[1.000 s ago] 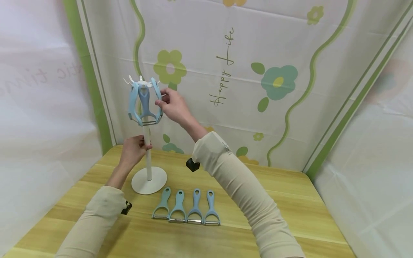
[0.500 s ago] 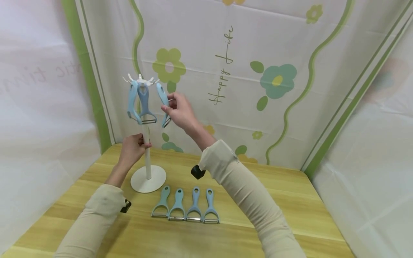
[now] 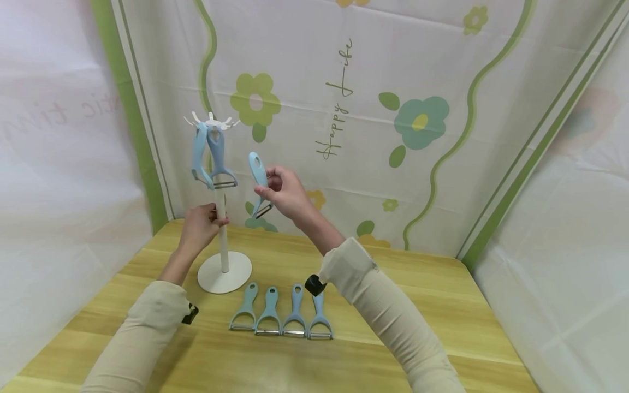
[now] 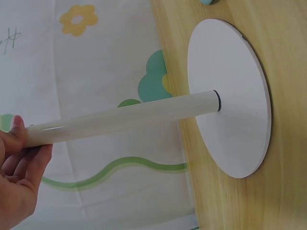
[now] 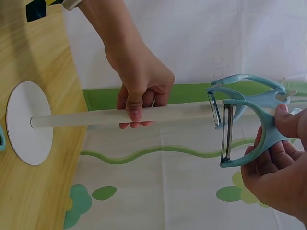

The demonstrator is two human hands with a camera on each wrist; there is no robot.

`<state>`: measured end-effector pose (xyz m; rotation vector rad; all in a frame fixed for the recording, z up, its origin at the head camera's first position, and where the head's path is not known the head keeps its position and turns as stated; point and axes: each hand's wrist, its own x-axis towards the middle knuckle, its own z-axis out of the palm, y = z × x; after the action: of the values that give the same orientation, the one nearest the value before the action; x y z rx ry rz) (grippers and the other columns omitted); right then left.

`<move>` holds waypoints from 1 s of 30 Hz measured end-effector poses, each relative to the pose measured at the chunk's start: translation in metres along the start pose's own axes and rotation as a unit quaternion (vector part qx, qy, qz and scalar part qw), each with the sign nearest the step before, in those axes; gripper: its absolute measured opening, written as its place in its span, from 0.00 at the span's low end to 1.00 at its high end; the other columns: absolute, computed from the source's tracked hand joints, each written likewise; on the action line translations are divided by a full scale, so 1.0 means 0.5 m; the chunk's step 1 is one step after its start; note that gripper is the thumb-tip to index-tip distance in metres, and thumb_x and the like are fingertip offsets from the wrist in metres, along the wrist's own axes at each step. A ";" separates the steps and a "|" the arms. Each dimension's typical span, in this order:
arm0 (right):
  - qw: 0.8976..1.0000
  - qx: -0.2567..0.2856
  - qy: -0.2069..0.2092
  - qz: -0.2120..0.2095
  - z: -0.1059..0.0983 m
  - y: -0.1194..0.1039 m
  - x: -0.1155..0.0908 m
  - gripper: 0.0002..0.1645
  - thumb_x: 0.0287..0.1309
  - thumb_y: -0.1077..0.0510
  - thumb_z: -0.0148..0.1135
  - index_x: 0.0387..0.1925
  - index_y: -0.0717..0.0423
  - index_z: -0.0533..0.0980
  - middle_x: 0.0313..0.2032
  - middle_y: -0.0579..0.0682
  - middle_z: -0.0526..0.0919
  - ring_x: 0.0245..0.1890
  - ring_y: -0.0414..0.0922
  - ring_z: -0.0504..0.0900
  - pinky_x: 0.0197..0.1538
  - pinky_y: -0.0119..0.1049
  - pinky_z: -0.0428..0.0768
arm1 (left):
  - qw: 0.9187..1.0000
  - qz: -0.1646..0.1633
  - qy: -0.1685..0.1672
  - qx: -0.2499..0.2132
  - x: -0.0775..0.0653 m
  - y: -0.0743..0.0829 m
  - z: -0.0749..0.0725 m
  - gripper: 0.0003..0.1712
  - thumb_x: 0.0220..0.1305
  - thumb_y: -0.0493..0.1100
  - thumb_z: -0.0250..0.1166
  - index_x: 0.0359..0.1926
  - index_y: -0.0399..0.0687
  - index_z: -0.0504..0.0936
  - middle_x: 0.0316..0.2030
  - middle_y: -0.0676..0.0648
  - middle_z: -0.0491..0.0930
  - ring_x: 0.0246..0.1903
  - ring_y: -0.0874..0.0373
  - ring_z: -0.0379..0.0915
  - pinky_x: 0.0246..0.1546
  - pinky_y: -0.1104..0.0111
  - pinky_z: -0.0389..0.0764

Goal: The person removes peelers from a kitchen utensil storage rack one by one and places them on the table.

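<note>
My right hand (image 3: 291, 197) pinches a light blue Y-shaped peeler (image 3: 257, 170) by its handle, off to the right of the white stand, with the blade end downward. In the right wrist view the blade (image 5: 227, 132) faces the pole. My left hand (image 3: 199, 226) grips the stand's white pole (image 3: 223, 240) about midway, thumb on one side and fingers on the other. The stand's round base (image 4: 230, 134) sits flat on the table. From the hooks (image 3: 211, 121) at its top hang a light blue peeler (image 3: 199, 147) and a darker blue peeler (image 3: 217, 150).
On the wooden table (image 3: 393, 316), several peelers lie in a row in front of the base, including a green one (image 3: 249, 297) and a blue one (image 3: 296, 305). My right wrist camera (image 3: 314, 285) overlaps the rightmost peeler's handle. A flowered curtain (image 3: 304, 65) stands behind the table.
My right hand has taken the light blue peeler off its hook and carried it right and down, away from the stand. The left hand keeps its grip on the pole.
</note>
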<state>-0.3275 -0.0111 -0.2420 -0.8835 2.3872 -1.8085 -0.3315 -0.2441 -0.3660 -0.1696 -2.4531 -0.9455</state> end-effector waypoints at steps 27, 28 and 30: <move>0.997 0.015 0.047 0.053 -0.075 0.076 -0.120 0.09 0.62 0.66 0.65 0.43 0.66 0.78 0.37 0.58 0.87 0.33 0.39 0.82 0.44 0.34 0.83 | 1.000 0.004 0.000 -0.017 0.002 -0.004 0.002 0.09 0.62 0.32 0.68 0.40 0.27 0.83 0.35 0.29 0.86 0.36 0.35 0.86 0.38 0.46 0.86; 0.997 0.014 0.048 0.056 -0.078 0.079 -0.125 0.09 0.62 0.66 0.65 0.43 0.66 0.78 0.37 0.58 0.87 0.33 0.39 0.83 0.43 0.32 0.83 | 1.000 0.005 0.001 -0.017 0.001 -0.004 0.003 0.09 0.62 0.32 0.68 0.40 0.27 0.83 0.35 0.29 0.86 0.36 0.35 0.86 0.38 0.46 0.86; 0.997 0.017 0.052 0.063 -0.085 0.087 -0.135 0.09 0.62 0.65 0.65 0.43 0.66 0.78 0.37 0.59 0.87 0.33 0.39 0.83 0.43 0.32 0.84 | 1.000 0.005 0.000 -0.017 0.001 -0.004 0.003 0.09 0.62 0.32 0.68 0.40 0.27 0.83 0.35 0.29 0.86 0.36 0.35 0.86 0.38 0.46 0.86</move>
<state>-0.3037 0.0634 -0.2879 -0.6350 2.4040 -1.8843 -0.3333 -0.2448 -0.3680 -0.1926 -2.4349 -0.9833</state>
